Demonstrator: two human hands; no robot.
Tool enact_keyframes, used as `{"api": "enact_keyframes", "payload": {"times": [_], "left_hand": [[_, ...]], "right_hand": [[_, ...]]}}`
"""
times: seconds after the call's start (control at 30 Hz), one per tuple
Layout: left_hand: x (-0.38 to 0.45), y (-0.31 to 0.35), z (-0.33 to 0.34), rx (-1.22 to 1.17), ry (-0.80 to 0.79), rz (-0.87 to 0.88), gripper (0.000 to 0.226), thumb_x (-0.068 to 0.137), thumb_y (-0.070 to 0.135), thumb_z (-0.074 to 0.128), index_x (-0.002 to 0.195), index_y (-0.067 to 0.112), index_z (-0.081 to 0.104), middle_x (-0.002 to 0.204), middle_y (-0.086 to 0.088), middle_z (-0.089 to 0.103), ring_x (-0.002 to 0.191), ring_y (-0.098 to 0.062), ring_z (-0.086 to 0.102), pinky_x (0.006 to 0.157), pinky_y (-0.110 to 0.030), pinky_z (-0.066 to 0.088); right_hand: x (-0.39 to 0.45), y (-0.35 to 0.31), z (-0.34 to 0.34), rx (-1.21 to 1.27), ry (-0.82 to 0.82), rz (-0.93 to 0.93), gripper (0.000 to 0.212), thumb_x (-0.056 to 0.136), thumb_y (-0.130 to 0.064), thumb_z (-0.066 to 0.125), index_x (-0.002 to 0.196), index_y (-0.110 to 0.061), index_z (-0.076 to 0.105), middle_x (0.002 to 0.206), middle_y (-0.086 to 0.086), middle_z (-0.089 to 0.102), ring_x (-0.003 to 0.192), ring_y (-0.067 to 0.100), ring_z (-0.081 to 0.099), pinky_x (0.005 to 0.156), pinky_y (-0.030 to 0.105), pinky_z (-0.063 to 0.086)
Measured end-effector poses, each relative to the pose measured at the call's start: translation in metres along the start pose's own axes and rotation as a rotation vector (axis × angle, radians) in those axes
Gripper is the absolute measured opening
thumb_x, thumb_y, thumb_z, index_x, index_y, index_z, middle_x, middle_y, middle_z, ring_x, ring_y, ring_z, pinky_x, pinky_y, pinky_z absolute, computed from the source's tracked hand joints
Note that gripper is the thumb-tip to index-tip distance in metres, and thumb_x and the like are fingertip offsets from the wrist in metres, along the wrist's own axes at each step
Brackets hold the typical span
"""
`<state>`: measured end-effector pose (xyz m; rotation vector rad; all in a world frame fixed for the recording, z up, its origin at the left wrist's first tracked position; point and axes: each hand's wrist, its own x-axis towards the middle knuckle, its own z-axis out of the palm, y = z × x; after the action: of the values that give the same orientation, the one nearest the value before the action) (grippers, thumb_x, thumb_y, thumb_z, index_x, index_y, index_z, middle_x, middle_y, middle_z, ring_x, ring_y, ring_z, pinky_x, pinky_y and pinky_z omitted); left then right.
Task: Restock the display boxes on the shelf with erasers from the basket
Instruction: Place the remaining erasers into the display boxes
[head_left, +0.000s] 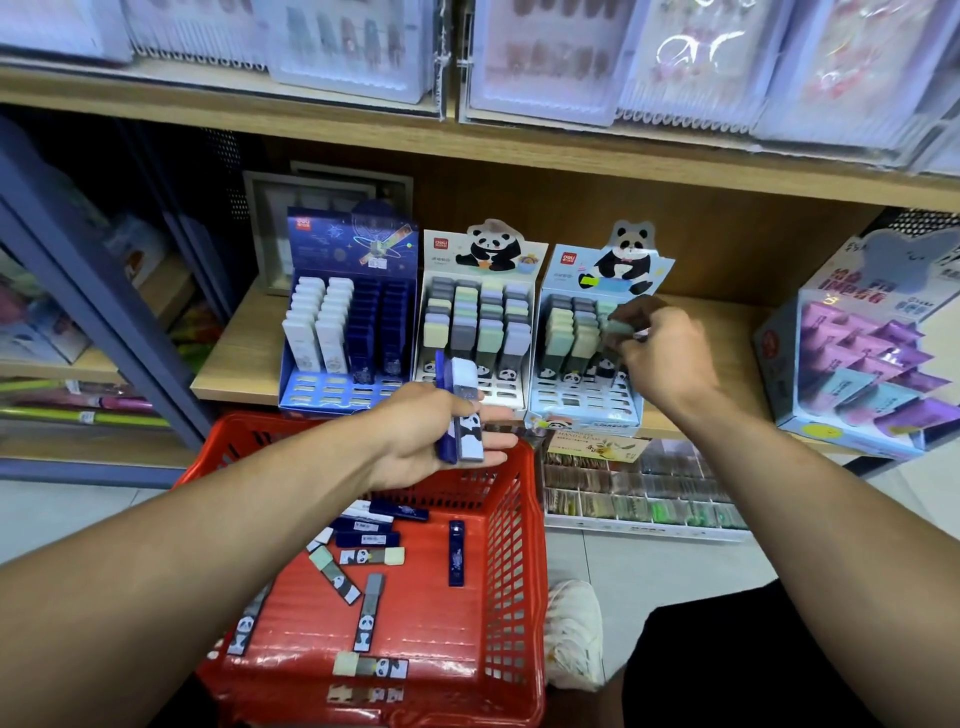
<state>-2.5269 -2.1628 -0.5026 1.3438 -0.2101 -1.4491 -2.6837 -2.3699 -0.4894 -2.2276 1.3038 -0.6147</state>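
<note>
Left hand (441, 436) palm-up gripping erasers (462, 415); right hand (660, 348) pinching eraser (621, 327).

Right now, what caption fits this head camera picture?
Right hand slots a green eraser into the panda box; left hand holds spares.

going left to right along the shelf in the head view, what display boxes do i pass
dark blue space-themed box → white panda box → light blue panda box, where the right hand pinches a green eraser → pale blue box of purple packets
</note>
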Motion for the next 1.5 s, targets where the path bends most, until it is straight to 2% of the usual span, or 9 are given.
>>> {"api": "enact_keyframes", "payload": {"times": [0.27, 0.43, 0.57, 0.8, 0.9, 0.97, 1.17, 1.3, 1.5], "left_hand": [[0.0, 0.001, 0.002, -0.013, 0.015, 0.018, 0.027, 0.107, 0.007, 0.043, 0.132, 0.005, 0.051, 0.115, -0.016, 0.074, 0.102, -0.036, 0.072, 0.078, -0.052, 0.061], [-0.005, 0.002, 0.004, 0.024, 0.017, 0.031, 0.023, 0.107, 0.014, 0.045, 0.129, 0.01, 0.053, 0.108, -0.011, 0.076, 0.094, -0.031, 0.075, 0.068, -0.047, 0.063], [-0.007, 0.003, 0.004, 0.066, 0.0, 0.06, 0.019, 0.106, 0.016, 0.048, 0.123, 0.012, 0.055, 0.109, -0.006, 0.077, 0.094, -0.027, 0.076, 0.066, -0.038, 0.064], [-0.011, 0.004, 0.005, 0.076, -0.014, 0.075, 0.026, 0.102, 0.019, 0.056, 0.129, 0.015, 0.058, 0.108, -0.006, 0.077, 0.095, -0.025, 0.076, 0.061, -0.033, 0.061], [-0.013, 0.005, 0.006, 0.073, -0.027, 0.07, 0.019, 0.103, 0.02, 0.054, 0.122, 0.019, 0.058, 0.108, -0.007, 0.077, 0.095, -0.026, 0.076, 0.065, -0.034, 0.062], [-0.013, 0.005, 0.006, 0.095, -0.048, 0.062, 0.021, 0.103, 0.02, 0.054, 0.124, 0.018, 0.058, 0.108, -0.007, 0.077, 0.096, -0.026, 0.075, 0.066, -0.033, 0.062], [-0.01, -0.001, 0.009, 0.165, -0.1, -0.014, 0.026, 0.104, 0.02, 0.054, 0.127, 0.014, 0.062, 0.109, -0.008, 0.077, 0.099, -0.028, 0.075, 0.066, -0.031, 0.062], [-0.006, 0.0, 0.004, 0.055, 0.008, -0.047, 0.028, 0.105, 0.021, 0.052, 0.129, 0.007, 0.059, 0.106, -0.016, 0.076, 0.091, -0.037, 0.075, 0.07, -0.039, 0.064], [0.0, 0.003, -0.002, 0.06, 0.123, -0.006, 0.047, 0.107, 0.047, 0.036, 0.127, 0.009, 0.054, 0.103, -0.016, 0.076, 0.053, -0.019, 0.06, 0.042, -0.022, 0.039]], "right_hand": [[0.005, 0.011, 0.003, -0.056, -0.188, -0.038, 0.016, 0.088, -0.013, 0.074, 0.085, -0.026, 0.066, 0.1, 0.007, 0.066, 0.08, 0.014, 0.062, 0.059, 0.018, 0.042], [0.01, 0.019, -0.003, -0.075, -0.112, 0.007, 0.028, 0.093, -0.004, 0.06, 0.096, -0.029, 0.074, 0.105, 0.003, 0.071, 0.085, 0.007, 0.064, 0.06, 0.002, 0.04], [0.006, 0.014, -0.002, -0.371, -0.098, 0.033, 0.04, 0.092, -0.016, 0.048, 0.118, -0.036, 0.071, 0.112, 0.002, 0.068, 0.095, 0.027, 0.062, 0.081, 0.033, 0.054], [-0.015, -0.011, 0.007, -0.698, -0.214, 0.007, 0.041, 0.095, -0.011, 0.043, 0.134, -0.024, 0.052, 0.107, 0.008, 0.059, 0.082, 0.03, 0.051, 0.07, 0.035, 0.041], [-0.026, -0.023, 0.006, -0.439, -0.061, -0.159, 0.027, 0.103, -0.035, 0.045, 0.122, -0.021, 0.059, 0.101, 0.006, 0.067, 0.081, 0.028, 0.059, 0.067, 0.033, 0.041], [-0.036, -0.035, 0.008, 0.048, -0.251, -0.143, 0.035, 0.099, -0.051, 0.052, 0.117, -0.023, 0.064, 0.092, 0.001, 0.068, 0.077, 0.02, 0.066, 0.06, 0.033, 0.051], [-0.048, -0.047, 0.018, 0.556, -0.595, 0.038, 0.015, 0.091, -0.017, 0.071, 0.103, -0.009, 0.072, 0.084, 0.007, 0.074, 0.07, 0.016, 0.066, 0.055, 0.027, 0.056], [-0.028, -0.034, 0.007, 0.583, -0.407, 0.242, 0.011, 0.095, -0.008, 0.065, 0.104, -0.002, 0.065, 0.09, 0.017, 0.072, 0.074, 0.023, 0.069, 0.063, 0.033, 0.063], [0.005, 0.013, -0.015, -0.032, 0.037, 0.041, 0.018, 0.09, -0.009, 0.068, 0.085, -0.026, 0.067, 0.087, -0.006, 0.069, 0.082, 0.015, 0.064, 0.074, 0.025, 0.05]]}}
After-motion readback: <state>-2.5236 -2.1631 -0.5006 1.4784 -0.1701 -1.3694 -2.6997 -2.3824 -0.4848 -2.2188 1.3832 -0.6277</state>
